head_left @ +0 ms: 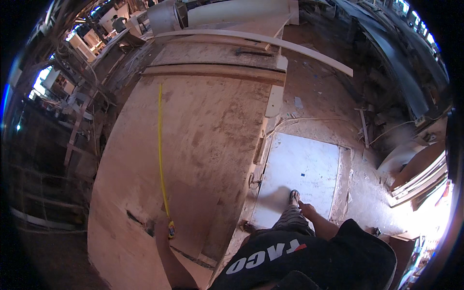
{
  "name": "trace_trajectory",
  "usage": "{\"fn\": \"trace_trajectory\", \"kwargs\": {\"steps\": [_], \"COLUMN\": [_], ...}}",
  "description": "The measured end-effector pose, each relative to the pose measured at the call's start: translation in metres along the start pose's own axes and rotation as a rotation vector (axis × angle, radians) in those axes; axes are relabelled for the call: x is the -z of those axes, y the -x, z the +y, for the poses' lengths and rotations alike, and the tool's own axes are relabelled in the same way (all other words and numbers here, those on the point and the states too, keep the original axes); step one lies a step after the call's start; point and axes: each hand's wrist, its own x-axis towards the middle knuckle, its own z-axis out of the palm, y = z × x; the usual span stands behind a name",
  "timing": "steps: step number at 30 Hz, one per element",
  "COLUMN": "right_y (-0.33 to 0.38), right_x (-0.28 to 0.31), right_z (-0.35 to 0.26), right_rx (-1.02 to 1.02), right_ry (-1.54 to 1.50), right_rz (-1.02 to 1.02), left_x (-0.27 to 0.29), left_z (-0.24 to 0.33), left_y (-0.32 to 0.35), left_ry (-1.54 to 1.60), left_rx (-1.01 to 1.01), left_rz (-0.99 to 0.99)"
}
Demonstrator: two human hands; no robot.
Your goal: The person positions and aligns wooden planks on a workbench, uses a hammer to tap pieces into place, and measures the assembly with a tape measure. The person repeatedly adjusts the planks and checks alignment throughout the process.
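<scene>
A yellow tape measure [171, 229] lies on a wide wooden board [208, 140], its blade drawn out in a nearly straight line toward the far end. My left hand [162, 225] is closed at the left side of its case, low on the board. The blade's far tip ends a little short of a wooden strip [212, 72] lying across the board. My right hand [308, 210] hangs beside my leg, above a white panel [299, 164] on the floor. Its fingers look curled, and anything in them is too small to make out.
Beyond the strip, a dark bar [254, 52] and a long pale curved strip [309, 50] lie at the board's far end. Curved wooden pieces [420, 179] stand stacked at the right. My sandalled foot [294, 195] is on the white panel. A person [119, 24] is far off at upper left.
</scene>
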Motion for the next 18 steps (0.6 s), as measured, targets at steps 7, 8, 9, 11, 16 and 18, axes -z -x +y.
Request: {"fn": "trace_trajectory", "kwargs": {"steps": [7,8,9,11,16,18], "right_y": [-0.022,-0.029,-0.034,-0.047,-0.087,-0.105], "right_x": [0.091,0.108,0.121,0.149,0.225,0.248], "right_z": [0.032,0.043,0.061,0.114,0.197,0.244], "right_rx": [-0.326,-0.476,-0.635,-0.731,-0.697,-0.718], "right_ry": [-0.459,-0.598,-0.733,-0.750,-0.809,-0.802], "right_rz": [-0.121,-0.149,-0.170,-0.157,-0.023,0.077], "left_x": [-0.085,-0.104,-0.128,-0.175,-0.261,-0.292], "left_z": [0.095,0.102,0.123,0.170,0.224,0.269], "left_y": [0.109,0.108,0.110,0.119,0.121,0.121], "left_ry": [0.202,0.224,0.247,0.323,0.402,0.378], "left_rx": [0.177,0.207,0.236,0.271,0.247,0.230], "left_rz": [0.019,-0.021,-0.071,-0.126,-0.222,-0.321]}}
